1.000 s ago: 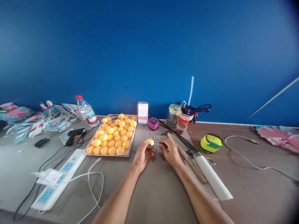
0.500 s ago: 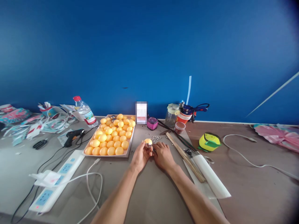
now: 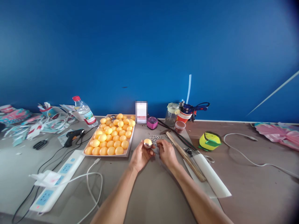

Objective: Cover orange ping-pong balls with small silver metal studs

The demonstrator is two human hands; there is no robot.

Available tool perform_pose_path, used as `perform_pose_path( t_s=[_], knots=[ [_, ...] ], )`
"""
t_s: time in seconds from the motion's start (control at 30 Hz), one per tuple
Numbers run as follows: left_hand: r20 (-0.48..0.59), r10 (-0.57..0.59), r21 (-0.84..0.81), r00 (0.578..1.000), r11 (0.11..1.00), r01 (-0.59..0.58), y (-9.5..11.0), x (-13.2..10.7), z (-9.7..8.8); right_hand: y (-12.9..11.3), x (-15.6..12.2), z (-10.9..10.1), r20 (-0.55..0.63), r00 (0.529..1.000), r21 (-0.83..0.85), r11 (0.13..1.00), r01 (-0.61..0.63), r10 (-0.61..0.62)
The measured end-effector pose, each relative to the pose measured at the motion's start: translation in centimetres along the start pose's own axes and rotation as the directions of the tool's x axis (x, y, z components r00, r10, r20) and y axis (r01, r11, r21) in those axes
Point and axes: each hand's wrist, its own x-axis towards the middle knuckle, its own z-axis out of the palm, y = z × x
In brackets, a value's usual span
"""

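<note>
My left hand (image 3: pixel 140 157) is closed around a small yellow ball (image 3: pixel 147 142) with shiny silver beads stuck on its lower part, held just above the table. My right hand (image 3: pixel 166 153) sits right beside it, fingers pinched together at the ball's right side; what they pinch is too small to see. A loose heap of small silver beads (image 3: pixel 155 138) lies on the table just beyond both hands. A tray (image 3: pixel 129 148) packed with several yellow balls (image 3: pixel 112 137) stands to the left of my left hand.
A white power strip (image 3: pixel 58 177) with cables, a black glue gun (image 3: pixel 73 136), scissors (image 3: pixel 40 144) and a water bottle (image 3: pixel 84 111) lie left. Wooden sticks (image 3: pixel 187 158), a white paper roll (image 3: pixel 211 179), a yellow-green object (image 3: pixel 209 140), jars and a cup (image 3: pixel 183 117) stand right.
My right hand closed in against the ball half a second ago, then drew back a little to the right. The ball now shows more silver on its lower part.
</note>
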Motion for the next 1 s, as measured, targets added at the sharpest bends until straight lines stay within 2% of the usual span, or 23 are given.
perform_pose_path(
  t_s=[0.1, 0.2, 0.37, 0.43, 0.5, 0.6, 0.7, 0.9, 1.0],
  knots=[
    [0.005, -0.002, -0.029, 1.000, 1.000, 0.002, 0.1, 0.0, 0.0, -0.4, 0.0, -0.1, -0.006, 0.985, 0.265, 0.950, -0.163, 0.171],
    [0.010, -0.006, -0.056, 1.000, 0.998, 0.007, 0.3, -0.1, 0.0, -0.8, 0.1, 0.1, 0.003, 0.965, 0.476, 0.848, -0.232, 0.262],
    [0.015, 0.015, -0.081, 1.000, 0.997, -0.014, 0.4, -0.2, 0.1, -1.3, 0.0, 0.4, 0.134, 0.961, 0.716, 0.647, -0.263, 0.243],
    [0.008, 0.016, -0.091, 1.000, 0.996, -0.016, 0.5, -0.2, 0.1, -1.8, -0.1, 0.4, 0.180, 0.956, 0.773, 0.568, -0.283, 0.232],
    [0.006, 0.009, -0.097, 1.000, 0.995, -0.008, 0.5, -0.2, 0.1, -2.2, -0.1, 0.4, 0.215, 0.948, 0.789, 0.529, -0.311, 0.235],
    [0.024, 0.008, -0.104, 1.000, 0.995, -0.006, 0.4, -0.3, 0.2, -2.6, -0.1, 0.4, 0.230, 0.937, 0.783, 0.523, -0.338, 0.261],
    [0.039, 0.022, -0.088, 0.999, 0.996, -0.019, 0.1, -0.2, 0.2, -2.6, -0.2, 0.7, 0.206, 0.941, 0.768, 0.552, -0.326, 0.269],
    [-0.013, 0.060, -0.013, 0.998, 0.998, -0.060, -0.4, 0.1, 0.3, -2.8, -0.4, 1.0, 0.110, 0.983, 0.656, 0.732, -0.182, 0.146],
    [-0.013, 0.072, -0.007, 0.997, 0.997, -0.072, -0.5, 0.1, 0.3, -3.2, -0.4, 1.0, 0.043, 0.992, 0.597, 0.793, -0.122, 0.121]
  ],
)
